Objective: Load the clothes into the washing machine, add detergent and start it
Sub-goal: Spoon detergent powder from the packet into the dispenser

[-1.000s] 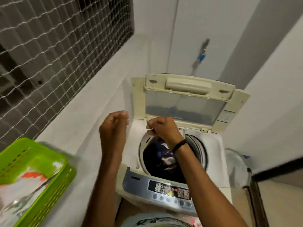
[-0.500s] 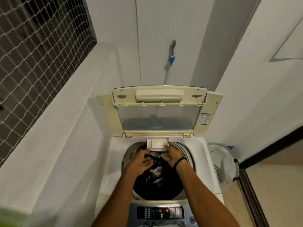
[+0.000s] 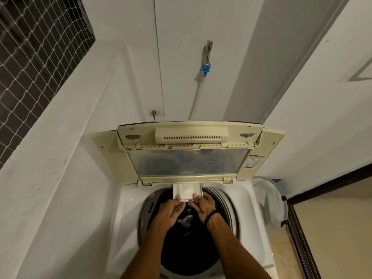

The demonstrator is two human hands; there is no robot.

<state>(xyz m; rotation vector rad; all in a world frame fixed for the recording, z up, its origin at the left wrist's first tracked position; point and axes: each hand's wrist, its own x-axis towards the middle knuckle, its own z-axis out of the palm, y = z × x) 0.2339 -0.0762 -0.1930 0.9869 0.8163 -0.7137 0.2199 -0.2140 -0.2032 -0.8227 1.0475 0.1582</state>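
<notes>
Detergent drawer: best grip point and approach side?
Take the detergent drawer by its front lip, coming from the near side over the open tub. It juts out from under the raised lid, so only that edge is free. The left hand and right hand already pinch its front corners.

A white top-loading washing machine [image 3: 128,200] stands on a pale tiled floor [image 3: 332,228] in a narrow corner; its cream lid [image 3: 189,156] is raised upright at the back; its round drum [image 3: 187,244] holds dark clothes [image 3: 186,220]; just beside the machine on the right, a white mesh laundry basket [image 3: 269,200] stands on the floor.
</notes>
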